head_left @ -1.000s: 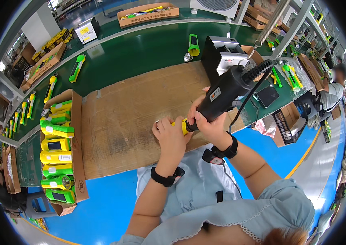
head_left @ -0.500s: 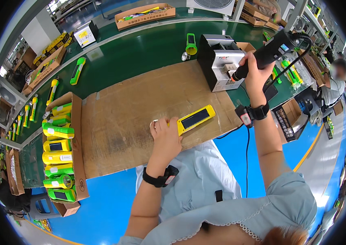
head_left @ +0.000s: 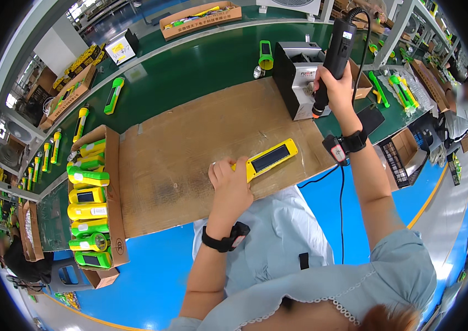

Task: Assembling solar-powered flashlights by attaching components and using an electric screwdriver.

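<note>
My left hand (head_left: 230,181) is wrapped round one end of a yellow flashlight body (head_left: 272,159) with a dark solar panel on its upper face. The piece lies on a brown cardboard sheet (head_left: 178,138), and my fingers cover its left end. In my right hand (head_left: 337,85) is a black electric screwdriver (head_left: 338,49), held nearly upright with its cable at the top. Its orange-collared tip points down beside a silver and black screw feeder (head_left: 299,77). Whether the tip touches the feeder I cannot tell.
On the left stands a carton (head_left: 117,204) full of green and yellow flashlights. More flashlights lie along the green bench (head_left: 190,71), one (head_left: 113,95) behind the carton. Loose green and yellow parts (head_left: 402,92) lie right of the feeder. A black crate (head_left: 402,160) sits lower right.
The screwdriver has swung from a slant to nearly upright, its tip staying near the feeder. My left hand still holds the yellow flashlight body; the whole view has shifted slightly.
</note>
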A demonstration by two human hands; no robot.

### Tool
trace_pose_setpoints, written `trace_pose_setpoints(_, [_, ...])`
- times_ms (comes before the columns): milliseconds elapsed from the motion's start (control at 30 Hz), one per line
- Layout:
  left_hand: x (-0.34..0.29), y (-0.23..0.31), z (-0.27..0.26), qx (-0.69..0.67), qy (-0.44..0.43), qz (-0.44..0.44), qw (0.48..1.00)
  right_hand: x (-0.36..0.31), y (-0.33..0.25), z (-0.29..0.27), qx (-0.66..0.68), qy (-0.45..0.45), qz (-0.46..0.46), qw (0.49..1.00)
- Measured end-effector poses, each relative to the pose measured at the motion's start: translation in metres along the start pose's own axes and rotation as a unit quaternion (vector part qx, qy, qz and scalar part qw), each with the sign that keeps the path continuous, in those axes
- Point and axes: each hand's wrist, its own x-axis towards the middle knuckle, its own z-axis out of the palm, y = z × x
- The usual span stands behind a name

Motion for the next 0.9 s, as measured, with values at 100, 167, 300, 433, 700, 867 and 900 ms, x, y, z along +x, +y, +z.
trace_pose_setpoints(100, [0.001, 0.002, 0.001, 0.014, 0.003, -0.007, 1.000, -0.024, -0.002, 0.008, 0.021, 0.014, -0.101, 0.995])
trace_pose_setpoints(167, [0.001, 0.002, 0.001, 0.022, 0.003, -0.006, 1.000, -0.025, -0.008, 0.008, -0.004, 0.044, -0.158, 0.986])
trace_pose_setpoints(300, [0.001, -0.001, 0.002, 0.013, 0.003, -0.007, 1.000, -0.003, -0.015, 0.003, -0.055, 0.117, -0.205, 0.970])
trace_pose_setpoints(433, [-0.003, -0.004, 0.005, 0.017, 0.012, -0.002, 1.000, 0.014, -0.006, -0.005, -0.044, 0.121, -0.187, 0.974])
trace_pose_setpoints(700, [0.002, -0.016, -0.001, -0.018, -0.021, 0.050, 0.998, 0.025, -0.008, -0.004, -0.069, -0.046, -0.031, 0.996])
trace_pose_setpoints(867, [0.001, -0.011, 0.000, -0.066, -0.005, 0.042, 0.997, -0.026, 0.002, 0.005, 0.104, -0.083, -0.042, 0.990])
trace_pose_setpoints(900, [0.000, -0.012, 0.001, -0.068, 0.006, 0.046, 0.997, -0.040, -0.007, 0.015, 0.135, -0.083, -0.048, 0.986])
